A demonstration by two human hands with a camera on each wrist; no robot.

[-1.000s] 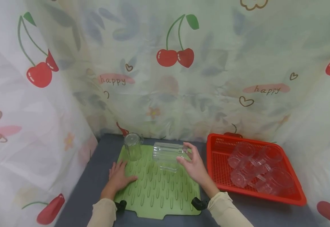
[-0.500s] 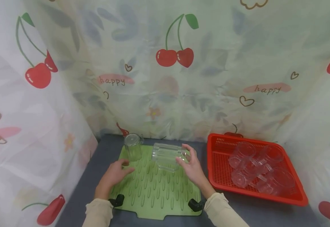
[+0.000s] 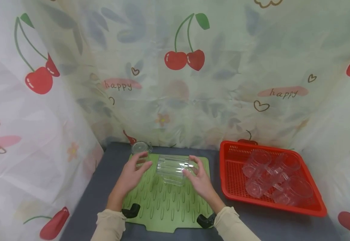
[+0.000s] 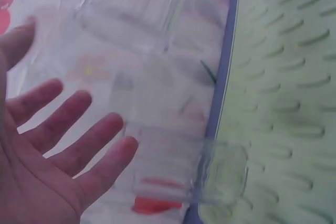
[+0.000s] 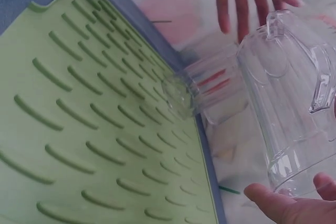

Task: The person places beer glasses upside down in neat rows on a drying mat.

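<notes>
A clear glass mug (image 3: 172,165) is held on its side above the green ridged mat (image 3: 169,207), its handle hanging downward. My right hand (image 3: 201,177) grips it by its right end, thumb and fingers around the thick base, as the right wrist view also shows the mug (image 5: 289,103). My left hand (image 3: 133,172) hovers by the mug's left end, fingers spread and apart from the glass; in the left wrist view the hand (image 4: 68,145) holds nothing. Behind it, a second glass mug (image 3: 140,147) stands on the mat's back left corner, partly hidden by the fingers.
A red plastic basket (image 3: 230,194) stands to the right of the mat with several clear glass mugs (image 3: 296,187) lying in it. The dark grey tabletop (image 3: 87,201) surrounds the mat. A patterned curtain (image 3: 163,110) encloses the back and sides.
My left hand has left the mat's left edge and risen rightward toward the held mug. My right hand has shifted the mug slightly left and down.
</notes>
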